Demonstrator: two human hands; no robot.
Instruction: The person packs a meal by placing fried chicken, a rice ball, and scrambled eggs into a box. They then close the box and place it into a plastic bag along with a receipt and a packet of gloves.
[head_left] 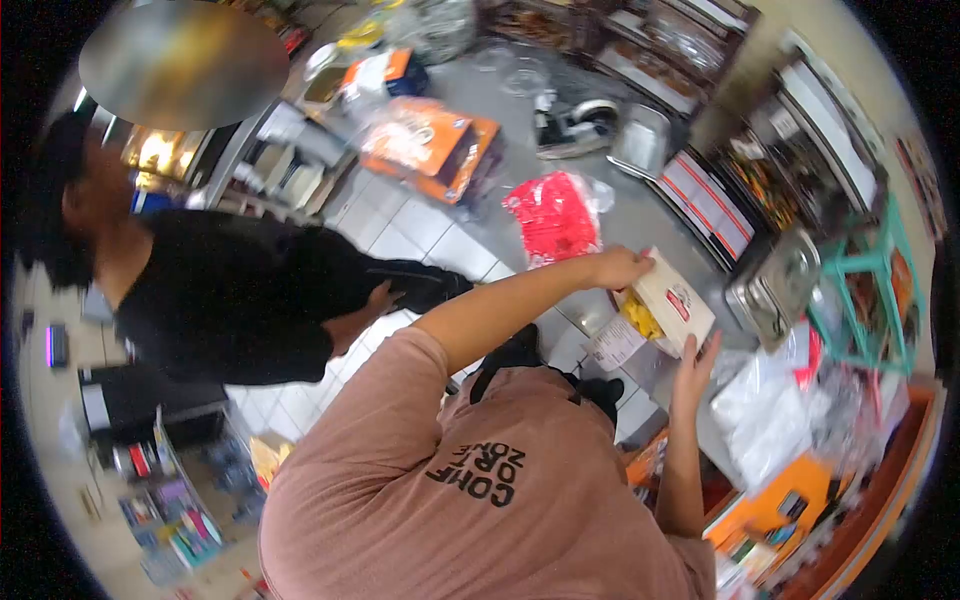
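Observation:
A white food box (pixel 672 300) with a red logo on it stands open on the grey counter (pixel 640 215), yellow food (pixel 640 318) showing inside. My left hand (pixel 620 268) grips the box's far edge, arm stretched across in a pink sleeve. My right hand (pixel 695 362) reaches up from below with fingers spread, touching the box's near edge. A white paper slip (pixel 614 343) lies just beside the box.
A person in black (pixel 230 295) stands close on the left. A red plastic bag (pixel 555 215), orange packages (pixel 430 145) and metal trays (pixel 775 280) sit on the counter. White plastic bags (pixel 770 400) and a teal rack (pixel 870 280) are at the right.

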